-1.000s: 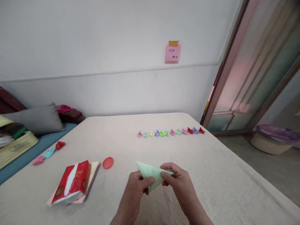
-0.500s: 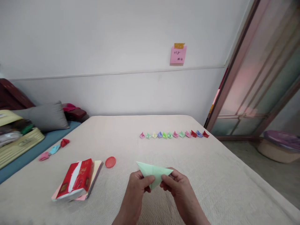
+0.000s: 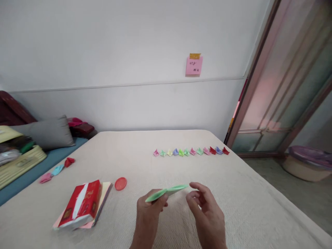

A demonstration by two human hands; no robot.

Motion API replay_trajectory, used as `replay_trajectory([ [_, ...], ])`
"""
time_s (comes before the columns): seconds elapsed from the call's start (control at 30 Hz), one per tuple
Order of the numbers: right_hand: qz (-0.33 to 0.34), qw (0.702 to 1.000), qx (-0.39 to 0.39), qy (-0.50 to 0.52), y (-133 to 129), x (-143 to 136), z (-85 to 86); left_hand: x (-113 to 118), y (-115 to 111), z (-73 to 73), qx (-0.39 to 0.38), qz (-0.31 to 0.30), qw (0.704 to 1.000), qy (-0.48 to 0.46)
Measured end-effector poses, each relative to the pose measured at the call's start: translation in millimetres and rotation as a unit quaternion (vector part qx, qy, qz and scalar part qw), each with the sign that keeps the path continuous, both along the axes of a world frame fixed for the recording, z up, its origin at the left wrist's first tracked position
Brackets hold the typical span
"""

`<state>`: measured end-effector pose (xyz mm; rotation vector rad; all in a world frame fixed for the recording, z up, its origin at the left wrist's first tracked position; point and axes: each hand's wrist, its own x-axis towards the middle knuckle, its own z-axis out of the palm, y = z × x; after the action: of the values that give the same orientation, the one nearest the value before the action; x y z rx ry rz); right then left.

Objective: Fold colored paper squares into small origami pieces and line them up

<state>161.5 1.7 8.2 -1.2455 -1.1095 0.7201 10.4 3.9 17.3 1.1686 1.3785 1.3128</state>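
Note:
A folded sheet of light green paper [image 3: 176,188] is held above the table by my left hand [image 3: 150,207]. The thumb presses on the near side and the fingers are behind it. The paper is tilted so that I see it nearly edge-on, with its point toward the right. My right hand [image 3: 206,207] is just to the right of the paper, apart from it, fingers curved and spread with nothing between them.
Folded paper pieces [image 3: 181,152] in several colours form a row at the back right. A red tissue pack [image 3: 85,200] lies on coloured paper sheets [image 3: 107,188], beside a red round lid [image 3: 120,183]. Three folded pieces [image 3: 57,169] lie at the left edge of the table [image 3: 140,166].
My right hand has let go of the green paper and moved off to the right. In my left hand the paper has tipped from facing me to nearly edge-on.

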Motion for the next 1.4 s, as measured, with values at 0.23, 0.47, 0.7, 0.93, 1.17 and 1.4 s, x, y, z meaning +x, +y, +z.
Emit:
replay_trajectory([
  [0.23, -0.014, 0.992, 0.124, -0.02, -15.8, -9.5, 5.6, 2.1, -2.1, -9.5, 0.087, 0.016, 0.996, -0.003],
  [0.47, 0.03, 0.975, 0.188, -0.117, -16.9, -8.1, 4.0, 1.2, 0.2, -14.9, 0.087, 0.014, 0.996, -0.007],
  [0.7, 0.024, 0.973, 0.167, -0.16, -12.0, -8.9, -0.4, 5.0, 1.5, -19.7, 0.097, 0.024, 0.995, -0.029],
  [0.93, 0.031, 0.965, 0.161, -0.203, -9.6, -9.9, -6.7, 5.5, 1.2, -17.2, 0.099, 0.019, 0.995, -0.009],
  [1.17, 0.056, 0.948, 0.176, -0.258, -7.2, -9.9, -13.0, 5.5, 0.4, -16.4, 0.052, 0.02, 0.998, 0.018],
  [1.4, 0.08, 0.962, 0.156, -0.208, -12.5, -16.2, -8.0, 7.6, -3.8, -7.2, 0.071, -0.068, 0.994, 0.045],
])
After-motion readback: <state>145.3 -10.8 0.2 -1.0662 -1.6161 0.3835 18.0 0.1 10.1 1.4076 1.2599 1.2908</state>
